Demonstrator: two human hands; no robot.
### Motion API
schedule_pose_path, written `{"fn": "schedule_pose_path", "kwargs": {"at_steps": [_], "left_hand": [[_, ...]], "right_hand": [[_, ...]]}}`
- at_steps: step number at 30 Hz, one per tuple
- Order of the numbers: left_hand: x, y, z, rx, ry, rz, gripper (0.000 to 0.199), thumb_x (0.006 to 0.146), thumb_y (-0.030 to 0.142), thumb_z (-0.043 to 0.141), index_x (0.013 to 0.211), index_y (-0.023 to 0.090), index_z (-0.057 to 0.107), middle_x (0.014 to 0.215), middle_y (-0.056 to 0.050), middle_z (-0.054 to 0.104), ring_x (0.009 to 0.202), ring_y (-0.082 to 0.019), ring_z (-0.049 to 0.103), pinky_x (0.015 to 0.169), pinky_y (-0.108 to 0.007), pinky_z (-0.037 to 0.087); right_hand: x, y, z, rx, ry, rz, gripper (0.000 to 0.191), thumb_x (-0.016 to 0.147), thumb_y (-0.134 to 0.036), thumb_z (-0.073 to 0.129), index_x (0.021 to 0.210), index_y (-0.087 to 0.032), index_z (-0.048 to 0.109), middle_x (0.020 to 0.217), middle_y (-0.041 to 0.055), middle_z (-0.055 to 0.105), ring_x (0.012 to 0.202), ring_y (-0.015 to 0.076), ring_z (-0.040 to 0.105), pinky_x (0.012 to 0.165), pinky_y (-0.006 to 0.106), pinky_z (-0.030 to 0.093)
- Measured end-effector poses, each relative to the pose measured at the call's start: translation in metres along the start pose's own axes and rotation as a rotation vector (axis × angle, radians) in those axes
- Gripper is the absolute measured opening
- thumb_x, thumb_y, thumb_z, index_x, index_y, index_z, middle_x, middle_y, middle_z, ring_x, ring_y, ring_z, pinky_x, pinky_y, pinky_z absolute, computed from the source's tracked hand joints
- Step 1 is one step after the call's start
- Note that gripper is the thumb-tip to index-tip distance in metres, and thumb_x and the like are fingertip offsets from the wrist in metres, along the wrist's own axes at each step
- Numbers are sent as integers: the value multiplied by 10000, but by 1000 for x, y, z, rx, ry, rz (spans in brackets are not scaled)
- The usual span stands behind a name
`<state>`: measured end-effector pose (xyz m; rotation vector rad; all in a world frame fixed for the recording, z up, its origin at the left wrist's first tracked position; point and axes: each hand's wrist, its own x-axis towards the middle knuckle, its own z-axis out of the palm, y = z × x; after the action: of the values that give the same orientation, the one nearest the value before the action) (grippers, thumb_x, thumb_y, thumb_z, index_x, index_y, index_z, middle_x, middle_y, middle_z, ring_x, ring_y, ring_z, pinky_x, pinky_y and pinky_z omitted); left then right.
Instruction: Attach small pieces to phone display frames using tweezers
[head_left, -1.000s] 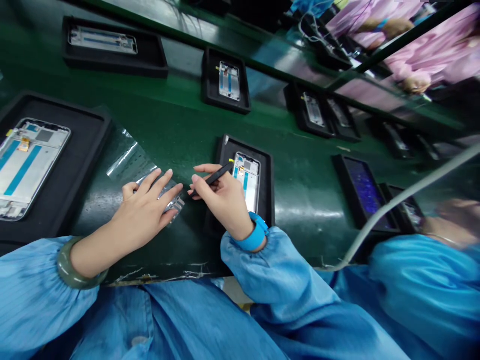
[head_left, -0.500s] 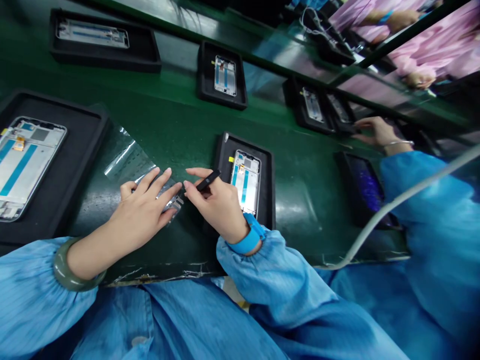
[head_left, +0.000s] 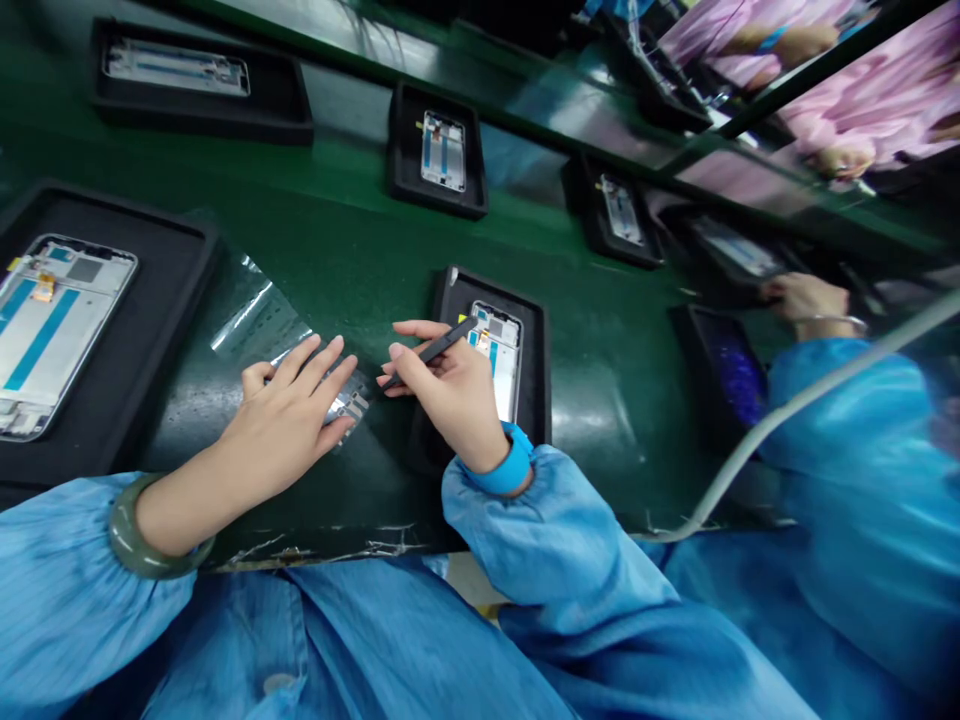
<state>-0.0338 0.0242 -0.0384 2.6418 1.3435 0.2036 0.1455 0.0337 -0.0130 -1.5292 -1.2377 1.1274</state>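
The person's right hand point(head_left: 454, 385) is clamped on a black pen-like tool point(head_left: 431, 352), above the left corner of a black tray point(head_left: 534, 365) holding a phone frame point(head_left: 504, 370). The left hand point(head_left: 289, 415), fingers spread, presses a clear plastic sheet point(head_left: 251, 310) on the green bench point(head_left: 330, 250), near its front edge.

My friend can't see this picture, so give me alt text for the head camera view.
Left hand pressing clear film on a green table, right hand gripping a black pen-like tool; black trays holding phone frames surround them, a co-worker's hand at far right.
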Motion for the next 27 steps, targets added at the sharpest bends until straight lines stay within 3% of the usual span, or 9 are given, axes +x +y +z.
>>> {"fn": "schedule_pose_path", "kwargs": {"at_steps": [6,11,15,22,27], "left_hand": [[0,0,2,-7,16,4,477,910,379,409,1347,189,384,1472,-77,340,1334,-287,313,832,-478,344],[1,1,2,-22,28,10,466,907,374,415,1333,184,402,1465,-83,353,1330,-296,322,825,-478,348],[1,2,0,-17,36,9,466,908,372,414,1333,182,408,1462,-87,356,1327,-307,326,833,-487,341],[1,4,-1,-29,30,-6,493,904,361,419,1356,167,379,1462,-82,355,1324,-298,329,849,-489,336],[1,3,0,-45,33,-12,516,896,359,431,1365,153,368,1455,-95,367,1321,-304,333,843,-490,350]], "right_hand": [[-11,3,4,-503,24,-335,281,822,-275,584,1084,-181,623,702,1,653,565,113,621,591,256,540],[-15,0,5,-587,-1,-442,292,845,-223,547,1127,-177,608,771,16,683,613,110,630,639,249,542],[-12,5,1,-430,-9,-311,299,836,-261,569,1127,-200,600,716,-2,656,621,125,652,617,266,566],[0,3,-3,122,-83,77,375,763,-356,657,1087,-187,571,671,-23,648,631,140,686,547,257,609],[2,1,2,170,-110,120,380,759,-352,660,1091,-189,574,677,-18,661,633,139,691,551,251,614]]}}
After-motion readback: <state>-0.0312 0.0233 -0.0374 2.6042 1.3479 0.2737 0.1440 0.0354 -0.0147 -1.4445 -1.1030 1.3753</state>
